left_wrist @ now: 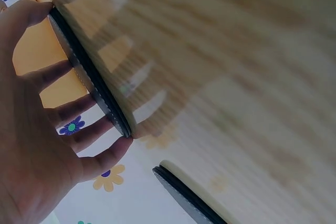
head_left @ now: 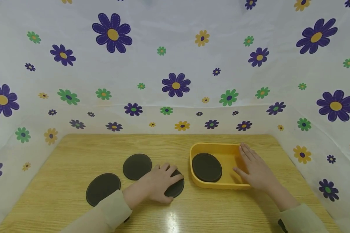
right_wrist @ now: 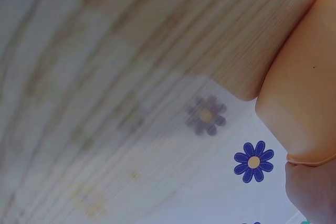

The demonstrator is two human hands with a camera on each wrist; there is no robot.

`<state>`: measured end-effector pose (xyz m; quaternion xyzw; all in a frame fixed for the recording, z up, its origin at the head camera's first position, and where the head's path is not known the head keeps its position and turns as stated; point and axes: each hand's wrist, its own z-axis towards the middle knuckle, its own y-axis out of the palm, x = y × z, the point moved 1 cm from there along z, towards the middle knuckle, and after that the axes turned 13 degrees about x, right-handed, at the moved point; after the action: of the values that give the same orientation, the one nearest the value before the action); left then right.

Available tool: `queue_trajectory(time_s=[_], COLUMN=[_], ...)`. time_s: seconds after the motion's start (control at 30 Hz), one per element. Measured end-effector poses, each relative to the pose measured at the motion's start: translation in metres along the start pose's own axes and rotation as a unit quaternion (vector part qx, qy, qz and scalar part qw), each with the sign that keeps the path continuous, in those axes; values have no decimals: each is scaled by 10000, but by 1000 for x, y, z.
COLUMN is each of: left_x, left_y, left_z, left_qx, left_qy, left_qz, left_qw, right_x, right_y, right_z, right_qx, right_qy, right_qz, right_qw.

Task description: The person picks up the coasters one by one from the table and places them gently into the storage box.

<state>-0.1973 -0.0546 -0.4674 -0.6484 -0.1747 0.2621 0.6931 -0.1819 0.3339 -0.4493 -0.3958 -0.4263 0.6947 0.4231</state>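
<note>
My left hand point(head_left: 160, 183) is curved over a black disc point(head_left: 177, 188) near the middle of the table point(head_left: 192, 207), thumb on the side toward the near edge and the other fingers spread along the rim, so it has the disc clamped between them. I cannot tell whether that disc is raised off the wood.

My right hand point(head_left: 258, 170) lies over the right wall of a yellow tray point(head_left: 221, 185), its fingers nearly straight and apart from the thumb; their tips reach the tray's far right corner, and the thumb points inside. The tray sits right of the table's middle, nearer the far edge than the near one. A second disc point(head_left: 207, 167) lies in it, against the left wall.

Two more discs are to my left: one point(head_left: 137, 166) just beyond my wrist, the other point(head_left: 103, 188) closer to the table's left edge (my sleeve point(head_left: 116, 205) nearly covers its near side). Flowered cloth point(head_left: 145, 64) rises behind the far edge.
</note>
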Motion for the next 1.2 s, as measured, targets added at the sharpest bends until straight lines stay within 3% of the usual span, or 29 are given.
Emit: queue_trajectory(time_s=[0.67,0.93,1.2], left_x=[-12,-19,-28], left_y=[-4,-11,-24], left_z=[0,1,6], left_qx=[136,123,344], left_qy=[73,-54,-66], left_qz=[-704,-593,-539], left_qw=[9974,9982,9979], right_x=[-1,-2,-1], right_y=[-1,0,1], right_z=[0,0,0], right_qx=[-21,-34,-25], right_qy=[-10,30,72], right_qz=[-8,0,6], right_qw=[10000,10000,10000])
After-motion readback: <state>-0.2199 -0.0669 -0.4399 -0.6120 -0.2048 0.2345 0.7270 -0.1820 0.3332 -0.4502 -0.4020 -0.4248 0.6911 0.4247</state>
